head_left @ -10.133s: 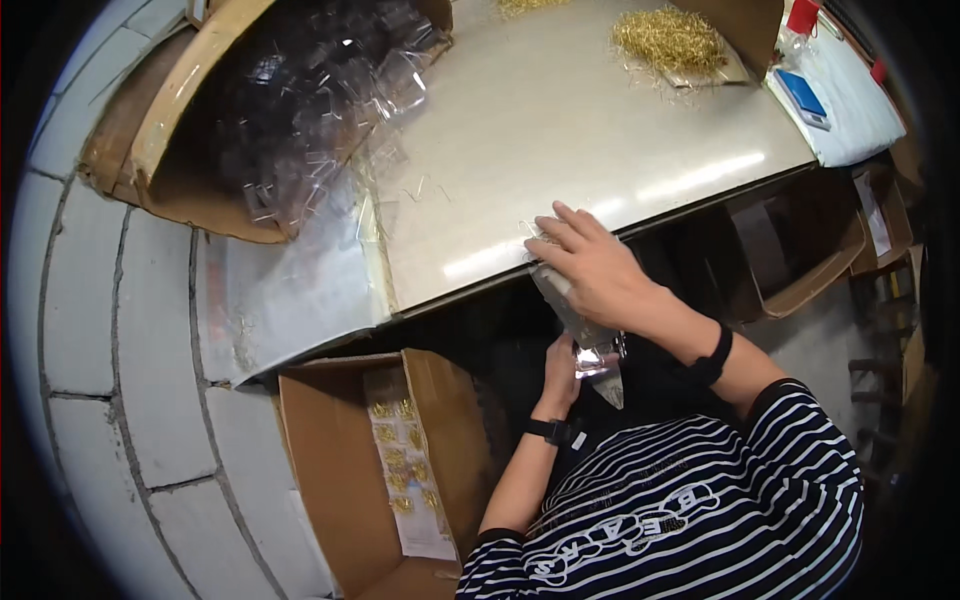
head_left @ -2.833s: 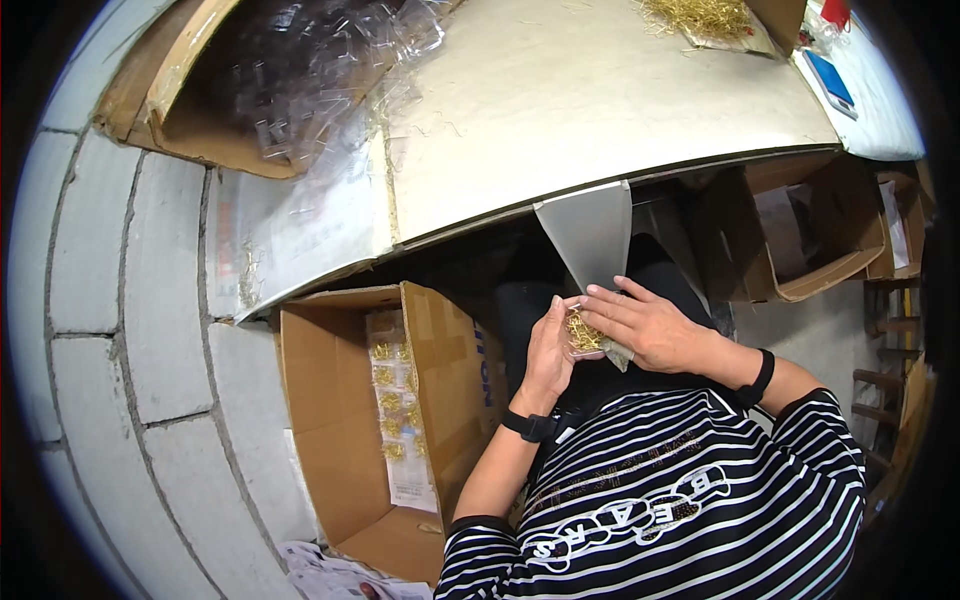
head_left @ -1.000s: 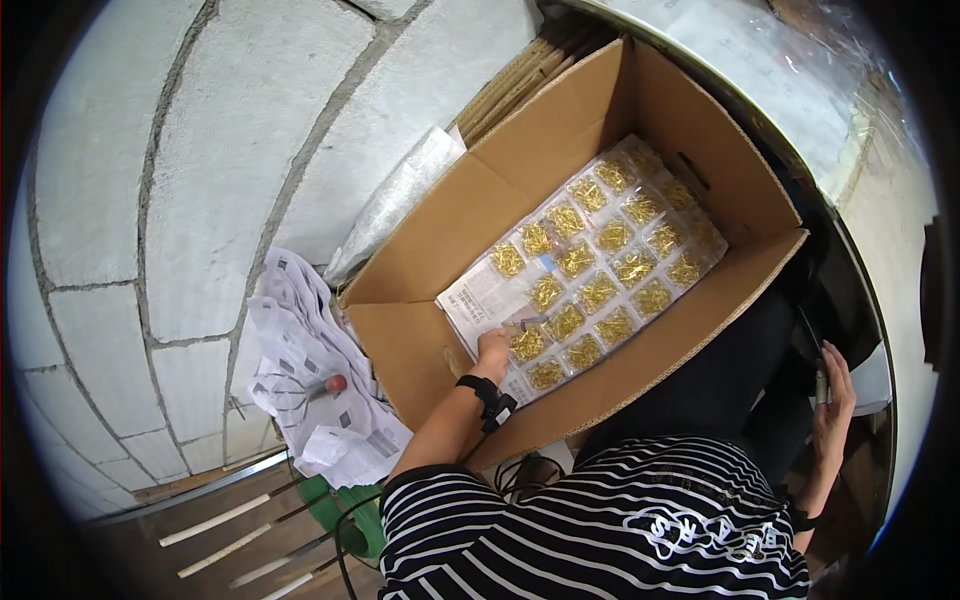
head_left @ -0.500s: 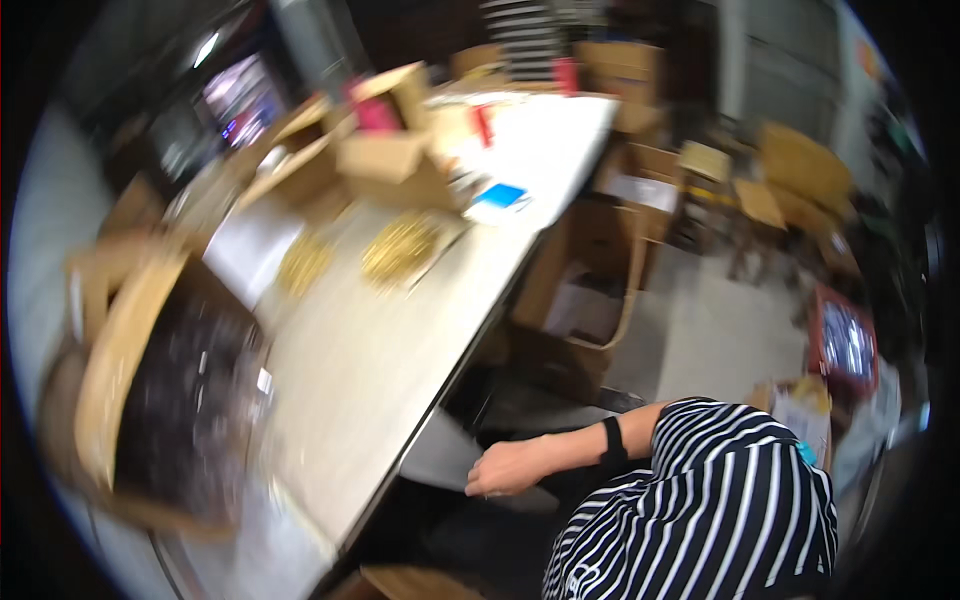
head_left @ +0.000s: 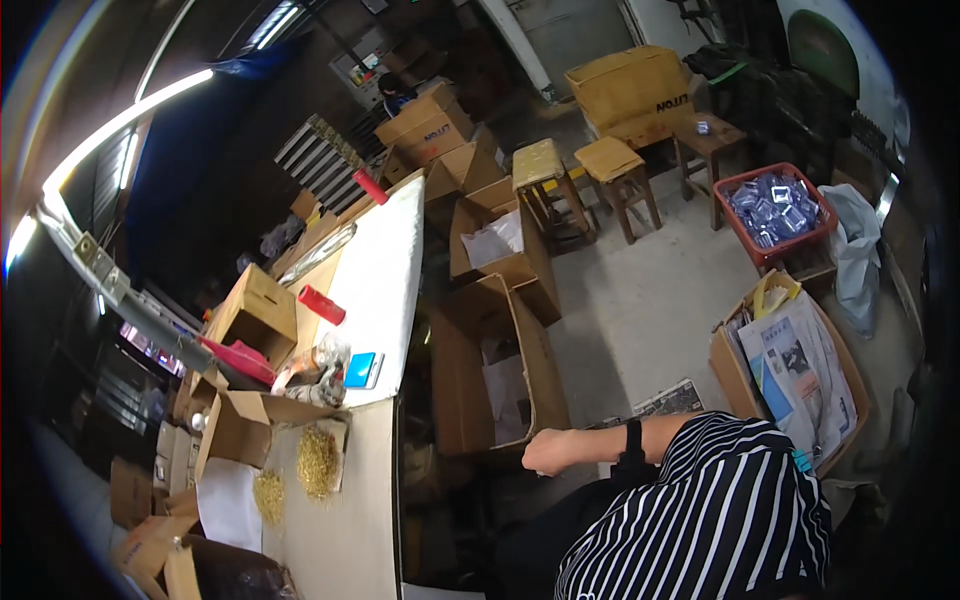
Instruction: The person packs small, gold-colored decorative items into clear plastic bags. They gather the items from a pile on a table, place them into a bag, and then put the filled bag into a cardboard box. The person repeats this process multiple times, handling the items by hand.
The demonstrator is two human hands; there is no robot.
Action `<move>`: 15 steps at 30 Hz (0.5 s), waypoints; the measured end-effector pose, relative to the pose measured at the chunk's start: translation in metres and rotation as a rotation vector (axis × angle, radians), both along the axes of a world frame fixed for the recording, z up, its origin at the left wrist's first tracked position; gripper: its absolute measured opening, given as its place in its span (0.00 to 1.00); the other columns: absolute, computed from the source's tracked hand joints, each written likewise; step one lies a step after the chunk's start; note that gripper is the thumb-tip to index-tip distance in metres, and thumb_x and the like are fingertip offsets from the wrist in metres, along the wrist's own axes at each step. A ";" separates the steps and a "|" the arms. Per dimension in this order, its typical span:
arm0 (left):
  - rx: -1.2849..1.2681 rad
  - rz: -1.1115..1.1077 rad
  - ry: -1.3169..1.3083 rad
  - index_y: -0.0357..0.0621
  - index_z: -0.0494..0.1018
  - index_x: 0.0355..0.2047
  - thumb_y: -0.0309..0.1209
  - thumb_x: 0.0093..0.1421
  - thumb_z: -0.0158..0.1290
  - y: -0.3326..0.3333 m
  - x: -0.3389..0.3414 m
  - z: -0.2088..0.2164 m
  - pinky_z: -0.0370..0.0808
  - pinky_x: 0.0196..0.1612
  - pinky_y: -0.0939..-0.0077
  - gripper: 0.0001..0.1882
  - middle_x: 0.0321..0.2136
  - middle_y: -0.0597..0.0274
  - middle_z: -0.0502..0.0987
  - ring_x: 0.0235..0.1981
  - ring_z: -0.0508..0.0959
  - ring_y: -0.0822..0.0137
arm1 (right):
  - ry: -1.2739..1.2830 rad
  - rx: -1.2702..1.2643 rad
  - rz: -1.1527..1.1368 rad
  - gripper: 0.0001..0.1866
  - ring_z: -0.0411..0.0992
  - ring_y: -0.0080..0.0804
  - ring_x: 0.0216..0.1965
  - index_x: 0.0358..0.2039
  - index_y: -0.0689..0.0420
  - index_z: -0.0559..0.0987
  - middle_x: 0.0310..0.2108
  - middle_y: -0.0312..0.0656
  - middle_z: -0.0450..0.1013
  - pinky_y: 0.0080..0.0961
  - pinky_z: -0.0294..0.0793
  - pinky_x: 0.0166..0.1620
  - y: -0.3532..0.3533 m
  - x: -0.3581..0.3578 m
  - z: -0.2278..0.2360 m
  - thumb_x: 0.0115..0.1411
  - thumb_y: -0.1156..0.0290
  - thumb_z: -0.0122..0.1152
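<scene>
My right hand (head_left: 551, 452) reaches in from the lower right, with a black band (head_left: 633, 446) on its wrist and a black-and-white striped sleeve (head_left: 700, 500) behind it. Its fingers curl in toward the palm, and whatever they may hold is hidden. The hand appears just beside the near rim of an open cardboard box (head_left: 548, 385) with pale sheets inside; whether they touch I cannot tell. My left hand is out of the picture.
To the left a long table (head_left: 345, 500) bears piles of gold-coloured pieces (head_left: 318, 465), a blue square item (head_left: 362, 370) and red rolls (head_left: 321, 306). Wooden stools (head_left: 611, 160), a red basket of small clear packets (head_left: 776, 206) and a carton of papers (head_left: 790, 350) stand right.
The view has swung right and up, showing more stools, basket and ceiling lights. The blur is gone. My right hand now appears farther right, beside the open box, its fingers curled.
</scene>
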State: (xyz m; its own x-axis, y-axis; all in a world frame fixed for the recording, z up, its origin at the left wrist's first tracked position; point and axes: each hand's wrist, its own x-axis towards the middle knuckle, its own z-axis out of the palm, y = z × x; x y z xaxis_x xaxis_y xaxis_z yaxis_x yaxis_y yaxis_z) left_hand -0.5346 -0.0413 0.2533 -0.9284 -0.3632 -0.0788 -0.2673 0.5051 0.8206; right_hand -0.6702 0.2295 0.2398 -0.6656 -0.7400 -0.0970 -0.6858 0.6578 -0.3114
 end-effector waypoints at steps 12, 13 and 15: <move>-0.020 0.191 0.032 0.36 0.72 0.44 0.35 0.65 0.42 -0.037 0.051 0.031 0.72 0.46 0.66 0.17 0.39 0.52 0.77 0.41 0.76 0.60 | -0.198 -0.208 0.127 0.18 0.74 0.44 0.44 0.43 0.54 0.78 0.39 0.48 0.76 0.40 0.73 0.44 -0.028 -0.021 -0.028 0.51 0.66 0.58; -0.017 0.222 0.039 0.36 0.72 0.43 0.35 0.65 0.42 -0.043 0.060 0.037 0.72 0.46 0.66 0.16 0.39 0.52 0.77 0.41 0.76 0.60 | -0.214 -0.291 0.107 0.18 0.74 0.45 0.44 0.44 0.55 0.78 0.40 0.49 0.76 0.39 0.73 0.45 -0.034 -0.027 -0.022 0.51 0.67 0.57; -0.005 0.316 0.057 0.36 0.73 0.43 0.35 0.65 0.42 -0.061 0.087 0.043 0.72 0.46 0.67 0.16 0.39 0.53 0.77 0.41 0.76 0.61 | -0.285 -0.488 0.059 0.18 0.74 0.46 0.44 0.44 0.58 0.77 0.41 0.50 0.76 0.37 0.72 0.47 -0.064 -0.047 -0.013 0.52 0.69 0.57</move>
